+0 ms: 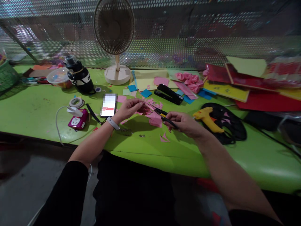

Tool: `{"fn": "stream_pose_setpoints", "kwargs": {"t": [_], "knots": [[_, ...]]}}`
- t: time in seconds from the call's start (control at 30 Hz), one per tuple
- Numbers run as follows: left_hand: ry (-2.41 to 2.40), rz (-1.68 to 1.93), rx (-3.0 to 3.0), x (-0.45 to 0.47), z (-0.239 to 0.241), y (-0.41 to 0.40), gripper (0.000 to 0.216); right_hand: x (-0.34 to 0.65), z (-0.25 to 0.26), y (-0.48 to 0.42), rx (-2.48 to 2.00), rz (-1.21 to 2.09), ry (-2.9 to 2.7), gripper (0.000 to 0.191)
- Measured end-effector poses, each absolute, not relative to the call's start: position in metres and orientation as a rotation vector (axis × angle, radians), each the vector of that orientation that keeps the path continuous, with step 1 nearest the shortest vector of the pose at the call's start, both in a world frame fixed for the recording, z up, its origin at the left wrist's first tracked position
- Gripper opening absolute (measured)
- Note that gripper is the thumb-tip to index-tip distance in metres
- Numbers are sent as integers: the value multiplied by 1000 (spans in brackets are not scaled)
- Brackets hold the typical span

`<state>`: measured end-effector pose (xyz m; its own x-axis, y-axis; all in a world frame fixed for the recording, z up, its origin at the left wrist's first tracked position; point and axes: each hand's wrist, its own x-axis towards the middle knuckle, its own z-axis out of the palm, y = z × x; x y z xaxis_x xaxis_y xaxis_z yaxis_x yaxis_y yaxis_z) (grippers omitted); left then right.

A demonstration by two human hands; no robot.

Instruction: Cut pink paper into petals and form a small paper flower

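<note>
My left hand [130,108] pinches a small piece of pink paper [144,109] just above the green table [37,110]. My right hand [183,123] grips black-and-yellow scissors [162,114], whose blades point left into that paper. Pink paper scraps [155,120] lie under and between both hands. A white watch band sits on my left wrist.
A phone [108,105] lies left of my left hand, with a pink power strip [78,121] and tape roll [76,102] further left. Beyond the hands are a black stapler [168,93], a fan [115,40] and a black bottle [78,75]. To the right are a yellow glue gun [208,117] and stacked coloured paper [246,84].
</note>
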<state>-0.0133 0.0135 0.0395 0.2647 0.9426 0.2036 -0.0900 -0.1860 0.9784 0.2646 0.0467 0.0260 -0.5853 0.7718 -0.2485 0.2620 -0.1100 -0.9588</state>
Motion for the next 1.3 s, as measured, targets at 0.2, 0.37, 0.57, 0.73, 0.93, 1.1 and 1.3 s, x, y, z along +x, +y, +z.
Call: {"fn": "stream_pose_setpoints", "kwargs": {"t": [0.2,0.37,0.57,0.73,0.93,1.1,1.3], "knots": [[956,1146,1273,-9,41,12,31,263,24,45,-1151,1690,-1708,53],[945,1084,1267,-7,44,8,30,259,27,44,-1175,1631,-1745,56],[923,1101,1263,-6,44,7,25,257,31,42,-1156,1621,-1802,58],[899,1125,1255,-5,40,9,25,256,32,40,-1149,1602,-1812,60],[811,1124,1295,-7,34,14,37,257,32,40,-1129,1622,-1816,56],[773,1106,1313,-7,31,15,40,256,32,39,-1134,1645,-1816,56],[747,1113,1315,-7,32,14,35,255,32,37,-1114,1642,-1814,55]]}}
